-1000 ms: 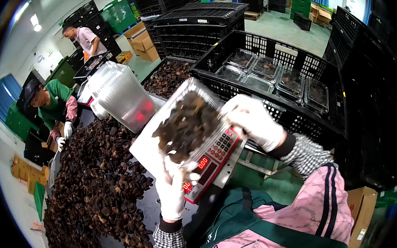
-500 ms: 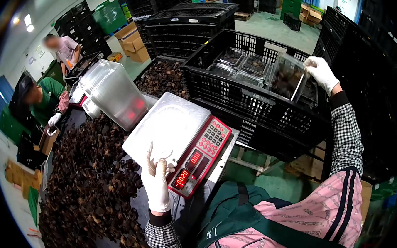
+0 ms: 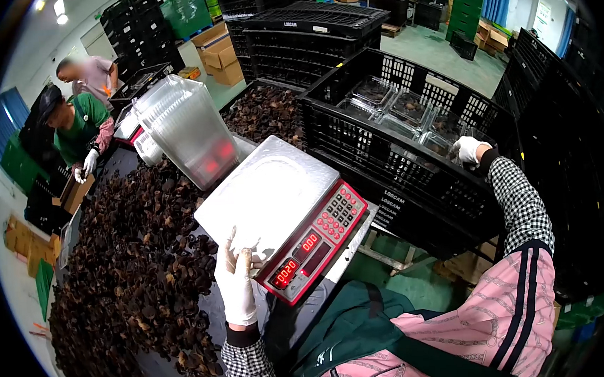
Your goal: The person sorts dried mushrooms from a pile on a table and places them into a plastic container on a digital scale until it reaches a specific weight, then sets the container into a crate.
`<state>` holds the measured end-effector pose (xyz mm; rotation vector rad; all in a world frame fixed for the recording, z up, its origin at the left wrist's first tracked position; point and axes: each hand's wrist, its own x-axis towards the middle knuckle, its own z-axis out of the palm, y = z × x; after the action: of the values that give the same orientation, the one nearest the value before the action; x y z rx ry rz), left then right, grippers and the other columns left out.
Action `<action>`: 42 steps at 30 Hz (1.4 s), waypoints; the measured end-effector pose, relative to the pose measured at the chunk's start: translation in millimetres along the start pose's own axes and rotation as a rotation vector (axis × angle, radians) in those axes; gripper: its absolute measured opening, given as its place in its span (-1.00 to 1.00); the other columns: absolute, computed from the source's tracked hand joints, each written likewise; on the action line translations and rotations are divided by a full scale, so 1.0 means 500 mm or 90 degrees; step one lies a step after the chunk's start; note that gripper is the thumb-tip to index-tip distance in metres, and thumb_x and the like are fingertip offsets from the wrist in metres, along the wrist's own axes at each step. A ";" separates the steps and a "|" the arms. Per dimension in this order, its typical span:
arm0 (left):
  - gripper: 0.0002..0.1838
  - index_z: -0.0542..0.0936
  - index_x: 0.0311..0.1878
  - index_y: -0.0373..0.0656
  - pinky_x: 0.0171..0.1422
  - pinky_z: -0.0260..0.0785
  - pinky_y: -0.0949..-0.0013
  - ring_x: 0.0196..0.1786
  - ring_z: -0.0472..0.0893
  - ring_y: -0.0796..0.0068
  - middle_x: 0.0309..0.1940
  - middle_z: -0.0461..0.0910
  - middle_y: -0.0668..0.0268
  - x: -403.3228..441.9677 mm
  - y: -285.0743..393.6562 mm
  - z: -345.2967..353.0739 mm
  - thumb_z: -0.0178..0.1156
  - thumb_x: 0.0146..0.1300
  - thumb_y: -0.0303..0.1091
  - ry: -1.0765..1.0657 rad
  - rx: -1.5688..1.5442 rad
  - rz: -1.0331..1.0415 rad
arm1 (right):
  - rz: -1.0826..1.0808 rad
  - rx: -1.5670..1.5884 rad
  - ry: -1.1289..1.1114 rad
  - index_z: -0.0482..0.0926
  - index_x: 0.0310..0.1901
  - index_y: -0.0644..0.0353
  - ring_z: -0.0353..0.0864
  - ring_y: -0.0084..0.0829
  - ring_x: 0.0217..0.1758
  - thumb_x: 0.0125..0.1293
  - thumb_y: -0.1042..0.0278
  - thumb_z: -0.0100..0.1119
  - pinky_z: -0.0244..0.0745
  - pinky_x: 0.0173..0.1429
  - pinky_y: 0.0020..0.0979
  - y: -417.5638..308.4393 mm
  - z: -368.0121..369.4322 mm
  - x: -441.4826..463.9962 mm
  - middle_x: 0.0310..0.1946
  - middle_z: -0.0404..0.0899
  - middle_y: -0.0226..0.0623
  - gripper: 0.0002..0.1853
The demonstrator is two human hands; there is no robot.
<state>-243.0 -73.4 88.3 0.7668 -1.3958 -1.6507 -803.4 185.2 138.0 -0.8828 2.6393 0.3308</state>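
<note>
My right hand [image 3: 470, 150], in a white glove, is inside the black crate [image 3: 382, 139] at its near right. Its fingers are curled at the edge of a clear plastic box [image 3: 436, 143] with dark contents. Several similar clear boxes sit beside it in the crate. My left hand [image 3: 238, 279], also gloved in white, is at the near left corner of the red and silver digital scale [image 3: 271, 190]. Its fingers are apart, with nothing visible between them. The scale's plate bears nothing, and its red displays are lit.
Dark dried pieces like wood-ear mushrooms [image 3: 134, 268] cover the table at left. A stack of clear plastic boxes [image 3: 188, 130] leans behind the scale. More dark pieces fill a crate [image 3: 266, 114] behind. Two people work at far left. Black crates [image 3: 554, 131] tower at right.
My right hand has moved down and slightly left, lowering the tilted clear box among the others in the crate. My left hand stays by the scale. The view has shifted a little.
</note>
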 end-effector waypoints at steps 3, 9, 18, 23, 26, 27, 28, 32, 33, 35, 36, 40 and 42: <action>-0.40 0.29 0.53 -0.27 -0.12 0.52 0.53 -0.20 0.67 0.58 -0.06 0.70 0.19 0.001 -0.005 -0.010 0.18 0.51 -0.33 0.003 0.006 -0.020 | 0.034 -0.118 0.015 0.68 0.09 0.25 0.71 0.02 0.13 0.14 0.44 0.17 0.63 0.18 -0.15 -0.034 0.009 0.005 0.02 0.72 0.03 -0.57; -0.48 0.35 0.46 -0.33 -0.11 0.57 0.45 -0.19 0.70 0.50 -0.07 0.70 0.10 0.000 -0.002 -0.046 0.12 0.53 -0.31 0.035 0.040 -0.035 | -0.087 0.101 0.670 0.71 -0.18 0.12 0.68 0.15 -0.07 0.31 0.33 0.18 0.61 0.00 0.00 -0.039 -0.074 0.009 -0.18 0.71 0.03 -0.84; -0.74 0.64 0.14 -0.32 0.01 0.53 0.46 -0.15 0.67 0.57 -0.13 0.73 0.27 -0.076 -0.005 -0.051 0.09 0.50 -0.48 0.015 0.081 -0.038 | -0.754 0.423 0.597 0.63 0.16 0.30 0.72 -0.43 0.13 0.46 0.39 0.25 0.54 0.22 -0.47 -0.713 -0.321 -0.089 0.05 0.75 -0.15 -0.69; -0.72 0.70 0.15 -0.23 0.07 0.52 0.45 -0.13 0.67 0.58 -0.13 0.73 0.29 -0.175 -0.048 -0.101 0.21 0.43 -0.46 0.033 0.196 -0.051 | -0.863 0.177 0.706 0.47 0.36 0.04 0.62 -0.08 0.24 0.40 0.18 0.28 0.53 0.30 -0.20 -1.063 -0.337 -0.026 0.21 0.62 -0.14 -0.48; -0.76 0.72 0.08 -0.21 0.11 0.56 0.38 -0.04 0.73 0.43 -0.06 0.76 0.20 -0.183 -0.056 -0.178 0.21 0.41 -0.49 0.199 0.372 0.010 | -0.922 0.120 0.760 0.52 0.31 0.09 0.63 -0.06 0.22 0.39 0.36 0.26 0.56 0.26 -0.24 -1.184 -0.340 0.014 0.18 0.63 -0.07 -0.55; -0.78 0.71 0.05 -0.24 0.11 0.56 0.36 -0.01 0.74 0.36 -0.04 0.75 0.17 -0.174 -0.068 -0.208 0.20 0.40 -0.51 0.254 0.438 0.046 | -0.892 0.053 0.664 0.56 0.24 0.12 0.65 -0.04 0.16 0.38 0.39 0.25 0.57 0.22 -0.23 -1.206 -0.347 0.014 0.10 0.66 -0.06 -0.60; -0.79 0.71 0.02 -0.25 0.13 0.55 0.35 -0.01 0.74 0.27 -0.06 0.75 0.15 -0.155 -0.066 -0.231 0.22 0.37 -0.52 0.301 0.500 0.110 | -0.856 -0.014 0.571 0.60 0.17 0.15 0.67 -0.03 0.10 0.36 0.43 0.24 0.58 0.19 -0.22 -1.221 -0.362 0.009 0.03 0.68 -0.05 -0.66; -0.79 0.70 0.00 -0.18 0.17 0.54 0.23 0.03 0.68 0.15 -0.06 0.72 0.16 -0.023 -0.063 -0.287 0.26 0.31 -0.50 0.336 0.754 0.281 | -0.866 -0.041 0.511 0.67 -0.09 0.23 0.70 -0.01 -0.10 0.28 0.53 0.21 0.59 0.03 -0.19 -1.241 -0.376 0.030 -0.24 0.71 -0.03 -0.81; -0.80 0.70 -0.03 -0.16 0.16 0.53 0.21 0.04 0.66 0.15 -0.06 0.71 0.18 0.016 -0.068 -0.288 0.28 0.28 -0.47 0.322 0.772 0.301 | -0.864 -0.056 0.518 0.66 -0.10 0.23 0.71 -0.01 -0.11 0.26 0.53 0.23 0.59 0.01 -0.19 -1.237 -0.380 0.026 -0.25 0.70 -0.04 -0.82; -0.75 0.69 -0.03 -0.19 0.14 0.53 0.17 0.00 0.66 0.12 -0.09 0.69 0.16 0.103 -0.088 -0.291 0.33 0.21 -0.44 0.265 0.813 0.378 | -0.865 -0.081 0.520 0.65 -0.14 0.22 0.71 -0.02 -0.13 0.23 0.53 0.25 0.59 -0.03 -0.18 -1.231 -0.389 0.020 -0.27 0.70 -0.05 -0.83; -0.65 0.64 0.08 -0.19 0.24 0.46 0.12 0.11 0.61 0.08 0.02 0.65 0.13 0.140 -0.100 -0.293 0.34 0.23 -0.35 0.185 0.837 0.309 | -0.843 -0.073 0.524 0.64 -0.15 0.22 0.71 -0.02 -0.13 0.22 0.52 0.27 0.59 -0.04 -0.19 -1.229 -0.392 0.012 -0.28 0.70 -0.06 -0.84; -0.37 0.48 0.32 -0.13 0.44 0.19 -0.04 0.37 0.40 -0.03 0.21 0.50 0.03 0.187 -0.161 -0.274 0.36 0.24 -0.06 0.108 0.956 0.178 | -0.757 -0.032 0.636 0.58 -0.19 0.18 0.68 -0.03 -0.20 0.16 0.34 0.47 0.56 -0.11 -0.15 -1.218 -0.400 -0.024 -0.32 0.68 -0.18 -0.74; -0.44 0.52 0.24 -0.09 0.46 0.19 -0.05 0.37 0.41 -0.08 0.22 0.50 -0.01 0.157 -0.154 -0.260 0.35 0.24 -0.05 0.048 0.930 0.143 | -0.766 0.020 0.695 0.55 -0.16 0.16 0.68 -0.07 -0.21 0.18 0.26 0.49 0.55 -0.14 -0.16 -1.201 -0.414 0.002 -0.32 0.67 -0.20 -0.68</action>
<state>-184.5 -200.5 -8.6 1.3072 -2.4297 -0.1771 -484.4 -350.3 260.4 -2.9373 2.1276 -0.6712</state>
